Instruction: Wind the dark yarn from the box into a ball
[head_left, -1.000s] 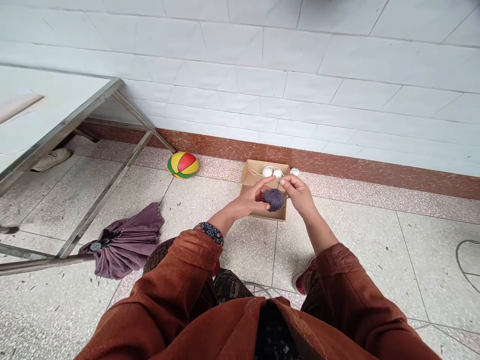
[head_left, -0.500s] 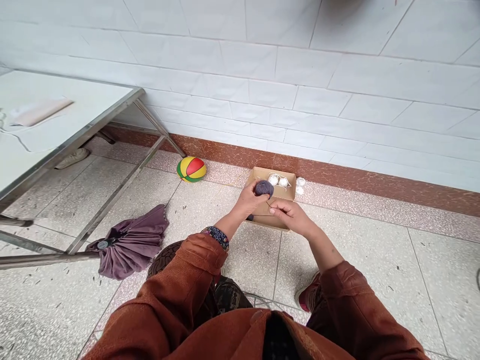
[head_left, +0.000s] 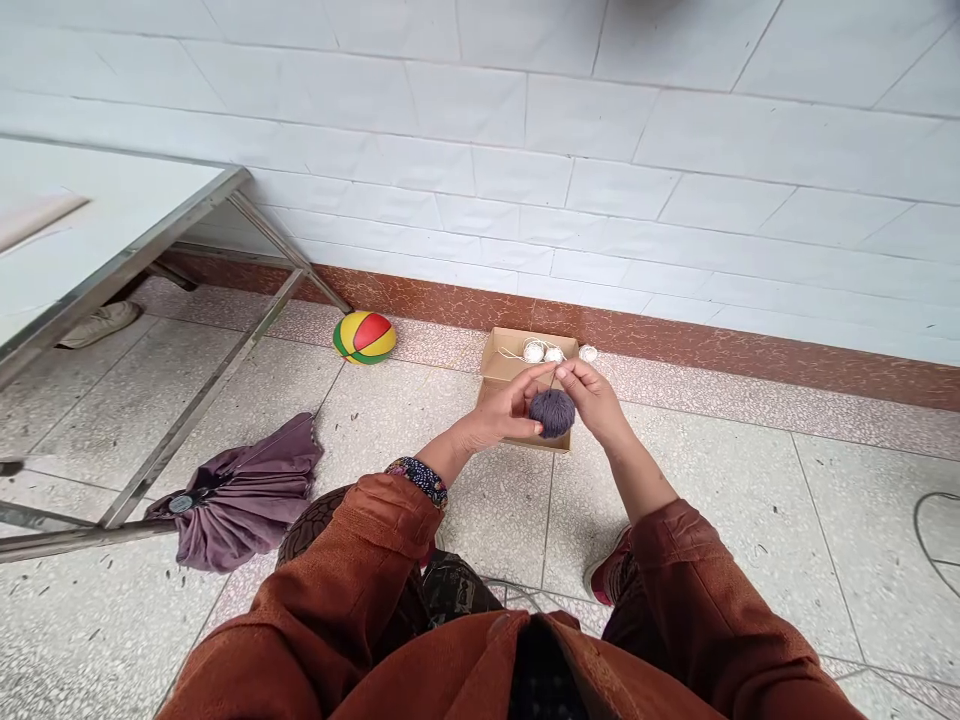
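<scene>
A purple ball of yarn [head_left: 553,412] sits between both hands, above the near edge of a cardboard box [head_left: 501,362] on the floor. The left hand [head_left: 501,413] cups it, fingers closed around it; the right hand [head_left: 596,397] pinches a thread above it. White yarn balls [head_left: 534,351] lie in the box's far end.
</scene>
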